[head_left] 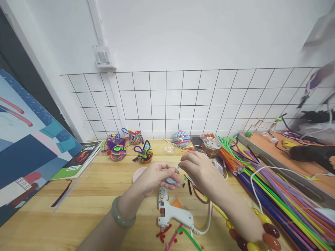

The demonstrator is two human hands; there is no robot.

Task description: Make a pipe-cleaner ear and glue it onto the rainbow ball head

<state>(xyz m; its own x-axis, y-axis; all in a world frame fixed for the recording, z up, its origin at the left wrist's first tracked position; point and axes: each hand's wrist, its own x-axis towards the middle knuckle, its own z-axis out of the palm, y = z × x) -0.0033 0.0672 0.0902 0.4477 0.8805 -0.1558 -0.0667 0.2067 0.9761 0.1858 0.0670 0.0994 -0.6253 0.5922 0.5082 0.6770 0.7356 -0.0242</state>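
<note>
A light blue pipe cleaner [171, 180], bent into a loop, is pinched between the thumb and fingers of my left hand [157, 176]. The fingers of my right hand [200, 172] close on its upper end, with the fingertips partly hidden. Just below my hands a white hot glue gun [176, 214] lies on the table, its cord curling to the right. Scissors [200, 195] lie partly under my right hand. A pale pink round piece [138, 173] shows behind my left wrist.
Several colourful wrapped animal ornaments [118, 151] stand at the back left, and a striped one [181, 138] by the wall. Bundles of pipe cleaners [277, 188] fill the right side, beside a tape roll [211, 146]. Red scraps [163, 234] lie near the front. A magazine [81, 158] lies left.
</note>
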